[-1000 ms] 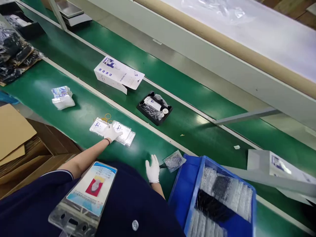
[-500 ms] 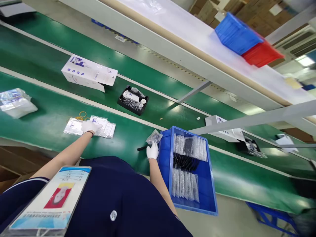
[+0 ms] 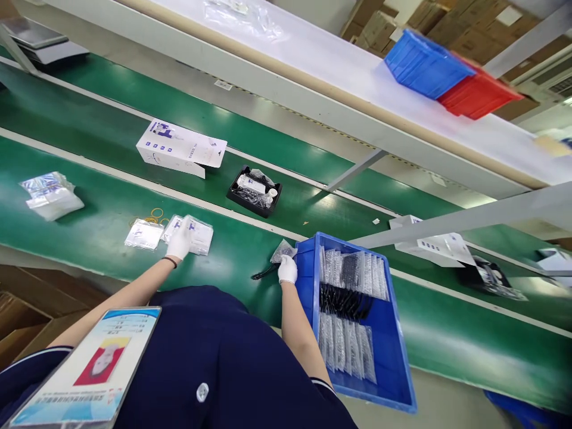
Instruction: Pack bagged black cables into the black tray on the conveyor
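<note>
My left hand point(image 3: 179, 241), in a white glove, lies on a small stack of clear plastic packets point(image 3: 196, 233) on the green belt, fingers closed over their near edge. One more packet point(image 3: 143, 233) lies apart to its left, beside yellow rubber bands point(image 3: 154, 215). My right hand point(image 3: 287, 269), also gloved, grips a silvery bagged part point(image 3: 282, 251) at the left wall of a blue bin point(image 3: 357, 333). A black cable point(image 3: 263, 274) lies just left of that hand.
On the far belt lie a white product box point(image 3: 181, 148) and a black tray with parts point(image 3: 254, 190); another box point(image 3: 435, 245) and tray point(image 3: 489, 277) are further right. A bundle of bags point(image 3: 50, 195) lies far left. Blue and red bins point(image 3: 451, 74) sit on the upper shelf.
My left hand has drawn several packets to the right, leaving one behind. My right hand went from lying flat on the belt to gripping the bagged part by the bin. The view swung right.
</note>
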Available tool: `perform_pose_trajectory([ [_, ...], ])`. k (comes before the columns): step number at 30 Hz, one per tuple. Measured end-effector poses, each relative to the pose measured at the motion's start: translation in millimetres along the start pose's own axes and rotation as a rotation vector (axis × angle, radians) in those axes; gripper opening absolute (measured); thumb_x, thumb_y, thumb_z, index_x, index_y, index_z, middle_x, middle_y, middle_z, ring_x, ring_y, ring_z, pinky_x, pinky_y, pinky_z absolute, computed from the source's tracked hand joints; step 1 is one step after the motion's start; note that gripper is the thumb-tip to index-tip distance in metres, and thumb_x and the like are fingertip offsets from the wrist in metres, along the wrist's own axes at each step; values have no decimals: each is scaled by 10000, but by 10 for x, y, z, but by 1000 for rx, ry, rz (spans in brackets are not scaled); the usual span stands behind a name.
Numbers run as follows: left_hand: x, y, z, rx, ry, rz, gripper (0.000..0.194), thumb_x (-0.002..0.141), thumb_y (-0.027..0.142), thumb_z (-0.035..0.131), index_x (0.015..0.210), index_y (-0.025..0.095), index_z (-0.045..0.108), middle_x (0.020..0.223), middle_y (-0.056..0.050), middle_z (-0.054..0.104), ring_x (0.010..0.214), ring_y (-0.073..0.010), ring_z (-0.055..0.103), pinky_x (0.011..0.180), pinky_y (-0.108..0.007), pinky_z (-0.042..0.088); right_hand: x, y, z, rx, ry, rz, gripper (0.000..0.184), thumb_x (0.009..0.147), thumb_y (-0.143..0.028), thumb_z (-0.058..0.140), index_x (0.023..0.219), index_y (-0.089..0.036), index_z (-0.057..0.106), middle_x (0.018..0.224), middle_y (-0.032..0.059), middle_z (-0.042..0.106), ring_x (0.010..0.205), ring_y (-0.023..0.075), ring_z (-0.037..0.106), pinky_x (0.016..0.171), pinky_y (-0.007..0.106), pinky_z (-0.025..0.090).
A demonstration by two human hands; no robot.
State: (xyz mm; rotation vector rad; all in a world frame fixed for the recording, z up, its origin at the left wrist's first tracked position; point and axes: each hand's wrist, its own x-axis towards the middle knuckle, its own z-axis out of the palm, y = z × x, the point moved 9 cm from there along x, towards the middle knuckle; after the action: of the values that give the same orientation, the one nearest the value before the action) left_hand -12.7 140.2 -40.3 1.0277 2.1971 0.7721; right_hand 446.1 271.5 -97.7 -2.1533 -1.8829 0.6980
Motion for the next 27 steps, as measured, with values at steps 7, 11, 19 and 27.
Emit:
perform_pose_trajectory([
  [7,-612,776,1081,-489,-492,-70,488,794,567,620,958,127,753,950,-119,734,896,-263,653,829,-350,509,-625,-1435,-172,292,-25,-522,374,931,-324,393,1094,-202,707,1152,80,692,1110,203,597,1025,358,442],
  [11,-699,1094,1125,-866,-541,-79,627,686,646,705,991,98,721,993,-127,728,927,-244,647,849,-343,502,-1064,-2018,-295,521,-123,-617,274,868,-386,544,996,-232,732,1024,54,727,975,206,644,945,367,493],
  [19,-765,1426,685,-676,-595,197,562,729,568,732,1028,92,715,1022,-135,722,977,-272,635,931,-419,464,-1051,-2043,-552,870,-230,-224,290,591,-354,763,816,-185,691,781,16,710,747,184,654,761,329,552],
  [27,-849,1538,628,-694,-625,236,547,745,585,718,1009,106,718,1022,-125,716,997,-275,621,943,-410,459,-1120,-2119,-725,858,-213,-241,271,578,-341,769,789,-187,693,767,9,705,733,184,648,737,324,544],
])
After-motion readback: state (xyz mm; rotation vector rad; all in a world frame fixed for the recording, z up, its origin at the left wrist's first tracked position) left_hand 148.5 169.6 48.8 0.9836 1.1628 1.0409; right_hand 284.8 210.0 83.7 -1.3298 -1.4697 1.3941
